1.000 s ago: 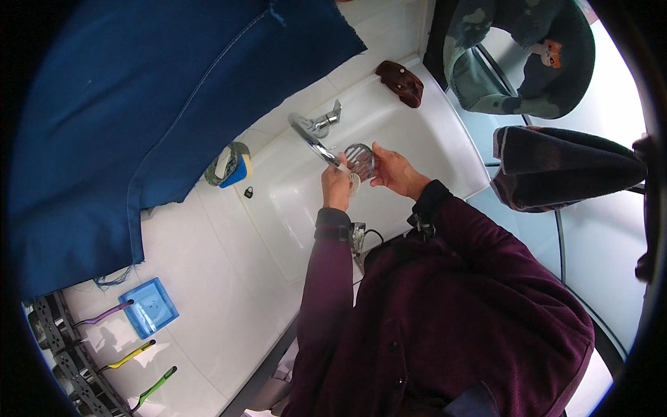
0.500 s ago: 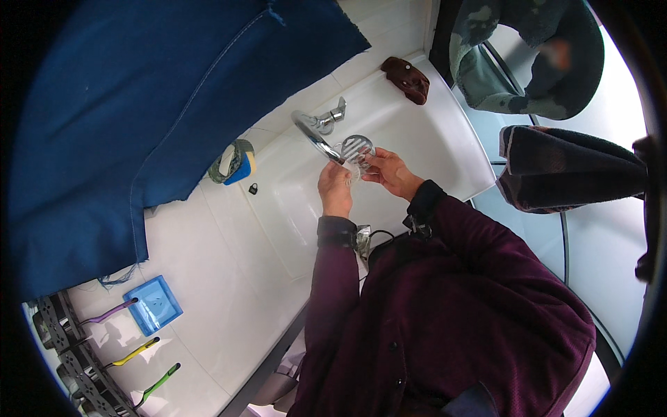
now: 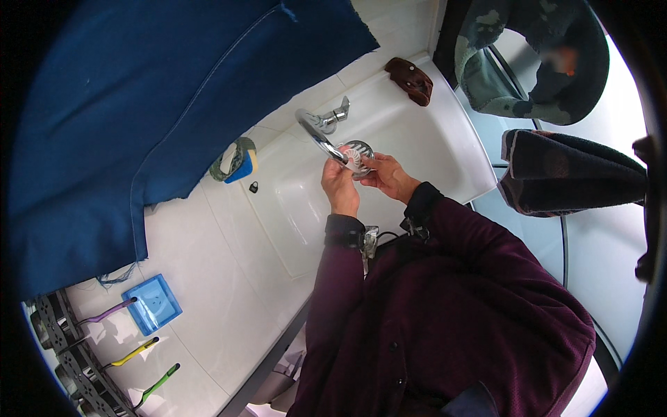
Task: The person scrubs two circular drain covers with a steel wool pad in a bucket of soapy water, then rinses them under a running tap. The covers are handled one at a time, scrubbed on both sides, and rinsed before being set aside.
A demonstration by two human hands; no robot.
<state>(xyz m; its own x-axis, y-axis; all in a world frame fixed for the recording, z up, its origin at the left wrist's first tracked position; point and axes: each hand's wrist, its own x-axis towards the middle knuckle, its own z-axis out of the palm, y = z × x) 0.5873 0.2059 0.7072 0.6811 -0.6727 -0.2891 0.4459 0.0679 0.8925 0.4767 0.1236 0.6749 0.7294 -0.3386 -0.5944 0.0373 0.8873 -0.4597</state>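
Note:
Over the sink [image 3: 288, 233], a round slotted drain strainer [image 3: 361, 148] is held between my two hands, just under the faucet spout [image 3: 316, 139]. Its shiny metal rim frames pale, ribbed slots. My left hand [image 3: 340, 187] grips it from the left, and part of the fingers is hidden behind the spout. From the right, my right hand [image 3: 392, 177] pinches its edge with thumb and fingers.
Beside the sink sit a blue-and-yellow sponge [image 3: 240, 167] with a scrubber and a small black padlock-shaped item [image 3: 254, 187]. A dark brown cloth [image 3: 411, 82] lies on the back rim. Toothbrushes [image 3: 158, 386] and a blue tray [image 3: 153, 304] are left; dark towels [image 3: 570, 172] hang right.
The strainer has turned in my fingers, so its pale ribbed slots show more clearly. Both hands stay at nearly the same spot under the spout.

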